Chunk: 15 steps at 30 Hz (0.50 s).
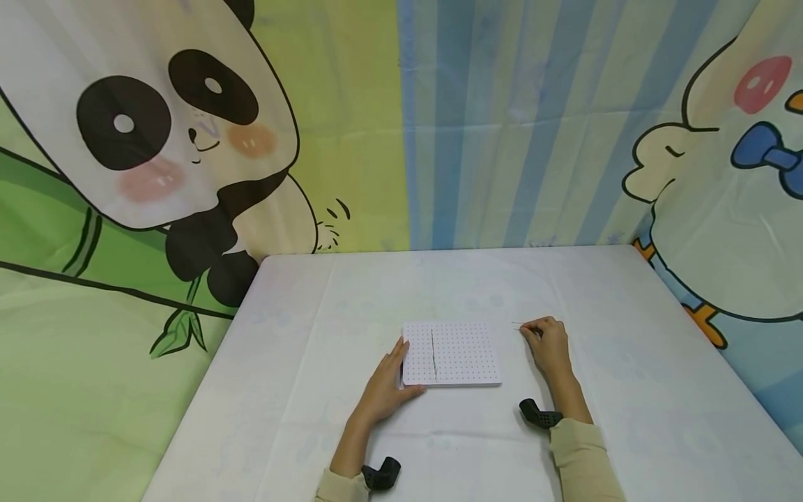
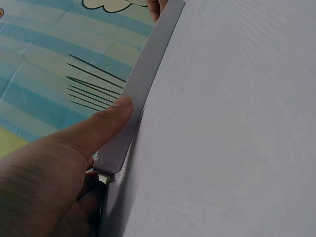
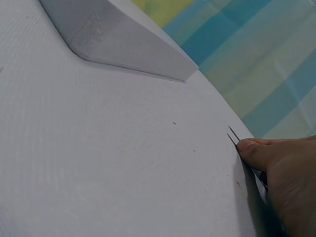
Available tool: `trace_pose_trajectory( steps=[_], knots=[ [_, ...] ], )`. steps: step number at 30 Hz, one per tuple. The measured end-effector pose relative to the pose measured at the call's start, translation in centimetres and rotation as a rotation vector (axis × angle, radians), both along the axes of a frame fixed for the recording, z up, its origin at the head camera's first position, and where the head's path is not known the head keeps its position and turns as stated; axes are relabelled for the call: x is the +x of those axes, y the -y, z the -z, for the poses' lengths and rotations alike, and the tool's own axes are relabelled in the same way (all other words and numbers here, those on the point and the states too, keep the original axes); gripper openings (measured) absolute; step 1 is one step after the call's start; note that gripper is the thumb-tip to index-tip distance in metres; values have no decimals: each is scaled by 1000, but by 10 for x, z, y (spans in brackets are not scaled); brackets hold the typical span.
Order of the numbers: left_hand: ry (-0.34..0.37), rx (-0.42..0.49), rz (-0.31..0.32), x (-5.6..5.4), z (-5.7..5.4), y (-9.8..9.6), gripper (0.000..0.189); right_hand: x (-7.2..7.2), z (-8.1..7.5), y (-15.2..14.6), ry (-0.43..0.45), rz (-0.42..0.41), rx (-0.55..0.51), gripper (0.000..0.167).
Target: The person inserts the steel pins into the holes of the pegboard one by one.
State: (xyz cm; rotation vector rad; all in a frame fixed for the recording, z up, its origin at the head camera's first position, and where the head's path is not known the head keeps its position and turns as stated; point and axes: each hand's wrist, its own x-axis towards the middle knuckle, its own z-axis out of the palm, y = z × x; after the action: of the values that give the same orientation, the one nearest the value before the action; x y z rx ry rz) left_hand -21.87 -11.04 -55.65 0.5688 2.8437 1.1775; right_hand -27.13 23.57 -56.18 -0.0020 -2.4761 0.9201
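A white pegboard (image 1: pixel 467 355) with rows of small holes lies flat on the table. Several thin dark pins (image 2: pixel 97 68) stand upright in one column left of its middle. My left hand (image 1: pixel 383 390) holds the board at its near left corner, thumb along the front edge and fingers at the left side. To the right of the board, my right hand (image 1: pixel 548 345) pinches what looks like a pair of tweezers (image 3: pixel 232 132). Two fine tips stick out past the thumb, pointing left and slightly apart; the rest is mostly hidden by the hand.
The white-covered table (image 1: pixel 314 418) ends at a far edge against a printed curtain (image 1: pixel 351 139) with a panda and blue stripes. Small dark specks (image 3: pixel 238 184) lie on the cloth below the right hand. Each wrist carries a black camera mount (image 1: pixel 383 474).
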Motion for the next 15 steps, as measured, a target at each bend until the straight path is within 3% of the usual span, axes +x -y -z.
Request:
trace_pose_trajectory(
  steps=[15],
  knots=[
    [-4,1,-6,1,-1,-1,92,0,2,-1,-18,-21,-2,11]
  ],
)
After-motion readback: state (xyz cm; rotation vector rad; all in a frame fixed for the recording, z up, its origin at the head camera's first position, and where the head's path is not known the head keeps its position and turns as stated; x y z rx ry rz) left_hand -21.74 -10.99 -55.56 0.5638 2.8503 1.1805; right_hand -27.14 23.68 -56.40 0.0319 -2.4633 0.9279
